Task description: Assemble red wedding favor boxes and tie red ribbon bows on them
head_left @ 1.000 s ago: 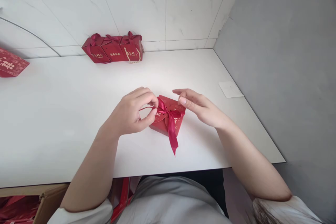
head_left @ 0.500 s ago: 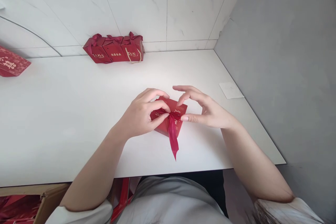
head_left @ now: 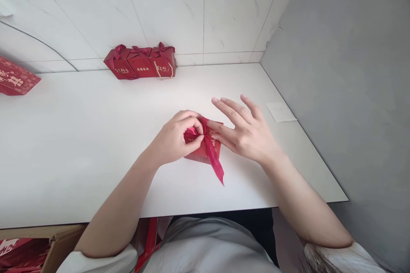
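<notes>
A small red gift box (head_left: 200,153) with gold print lies on the white table in front of me, a dark red satin ribbon (head_left: 215,164) tied over its top. At the ribbon's knot, my left hand (head_left: 177,138) pinches the ribbon between thumb and forefinger. A ribbon loop shows partly inside that hand's curve, and one tail slants down past the box's front edge. My right hand (head_left: 245,130) is at the box's right side, forefinger and thumb tips close to the knot and slightly apart. Its other fingers are spread in the air.
Against the tiled wall stands a row of red boxes (head_left: 139,64) with bows and a gold cord handle. Another red box (head_left: 19,77) is at the left edge. A white paper square (head_left: 281,112) lies at the right, by the grey wall. Below the table, a carton (head_left: 59,243) holds red packaging.
My right hand has turned, spreading its fingers upward, and its forefinger has come down beside the knot. The ribbon tail has swung right. My left hand keeps its pinch.
</notes>
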Demonstrator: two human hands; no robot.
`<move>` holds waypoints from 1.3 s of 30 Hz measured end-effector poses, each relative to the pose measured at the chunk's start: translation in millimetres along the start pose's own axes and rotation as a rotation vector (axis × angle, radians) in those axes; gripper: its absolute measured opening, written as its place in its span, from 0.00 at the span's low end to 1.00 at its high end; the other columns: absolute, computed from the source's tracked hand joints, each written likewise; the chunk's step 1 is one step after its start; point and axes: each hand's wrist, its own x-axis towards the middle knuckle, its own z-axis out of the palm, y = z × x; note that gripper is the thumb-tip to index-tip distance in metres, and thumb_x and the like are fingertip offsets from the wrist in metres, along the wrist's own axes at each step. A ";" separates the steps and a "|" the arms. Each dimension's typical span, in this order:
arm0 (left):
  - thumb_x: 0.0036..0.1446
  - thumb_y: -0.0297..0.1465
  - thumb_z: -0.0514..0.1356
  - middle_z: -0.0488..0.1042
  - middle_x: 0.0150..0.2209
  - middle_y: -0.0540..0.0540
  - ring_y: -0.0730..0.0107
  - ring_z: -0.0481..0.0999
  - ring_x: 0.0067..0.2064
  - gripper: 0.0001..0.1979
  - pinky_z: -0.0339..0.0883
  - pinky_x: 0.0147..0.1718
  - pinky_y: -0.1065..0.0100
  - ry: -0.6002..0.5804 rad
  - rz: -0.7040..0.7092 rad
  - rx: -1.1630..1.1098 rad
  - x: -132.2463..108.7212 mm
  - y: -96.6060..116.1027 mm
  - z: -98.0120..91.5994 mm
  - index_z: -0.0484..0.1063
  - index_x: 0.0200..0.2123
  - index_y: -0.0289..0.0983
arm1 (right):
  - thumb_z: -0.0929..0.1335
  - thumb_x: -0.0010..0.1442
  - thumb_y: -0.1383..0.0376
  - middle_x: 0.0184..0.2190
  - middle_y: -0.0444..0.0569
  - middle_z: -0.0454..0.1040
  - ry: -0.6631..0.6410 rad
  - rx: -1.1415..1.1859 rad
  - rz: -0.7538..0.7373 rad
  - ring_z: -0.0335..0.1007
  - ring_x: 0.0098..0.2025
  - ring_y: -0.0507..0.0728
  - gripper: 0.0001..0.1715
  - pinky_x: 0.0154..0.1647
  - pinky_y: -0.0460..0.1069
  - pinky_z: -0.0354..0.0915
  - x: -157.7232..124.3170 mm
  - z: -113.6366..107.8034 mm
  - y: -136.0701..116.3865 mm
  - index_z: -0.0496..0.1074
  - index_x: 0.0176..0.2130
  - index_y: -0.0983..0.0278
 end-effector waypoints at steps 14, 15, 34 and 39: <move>0.56 0.29 0.61 0.72 0.49 0.45 0.62 0.72 0.55 0.01 0.66 0.55 0.59 0.317 -0.213 0.002 4.0 -5.1 23.6 0.73 0.32 0.40 | 0.56 0.71 0.47 0.73 0.54 0.43 -0.158 0.205 0.105 0.38 0.73 0.67 0.34 0.69 0.69 0.48 -1.6 18.7 -8.0 0.59 0.67 0.59; 0.56 0.29 0.61 0.72 0.49 0.45 0.62 0.72 0.55 0.01 0.66 0.55 0.59 0.314 -0.214 0.000 4.1 -4.7 23.7 0.73 0.32 0.40 | 0.56 0.71 0.47 0.73 0.54 0.43 -0.152 0.202 0.118 0.37 0.73 0.67 0.34 0.69 0.69 0.47 -1.1 19.2 -9.6 0.60 0.67 0.60; 0.55 0.30 0.63 0.72 0.50 0.45 0.58 0.71 0.58 0.01 0.64 0.58 0.54 0.352 -0.307 -0.119 5.3 -2.4 33.2 0.74 0.31 0.40 | 0.68 0.63 0.48 0.51 0.47 0.78 0.115 0.957 0.677 0.50 0.71 0.62 0.17 0.67 0.61 0.57 7.1 25.5 -16.5 0.82 0.37 0.54; 0.55 0.29 0.62 0.72 0.50 0.45 0.60 0.71 0.58 0.02 0.65 0.57 0.56 0.312 -0.247 -0.121 4.7 3.2 37.9 0.73 0.30 0.40 | 0.72 0.59 0.50 0.45 0.46 0.81 0.204 1.003 0.754 0.55 0.69 0.63 0.13 0.66 0.60 0.59 12.1 32.9 -23.2 0.82 0.34 0.54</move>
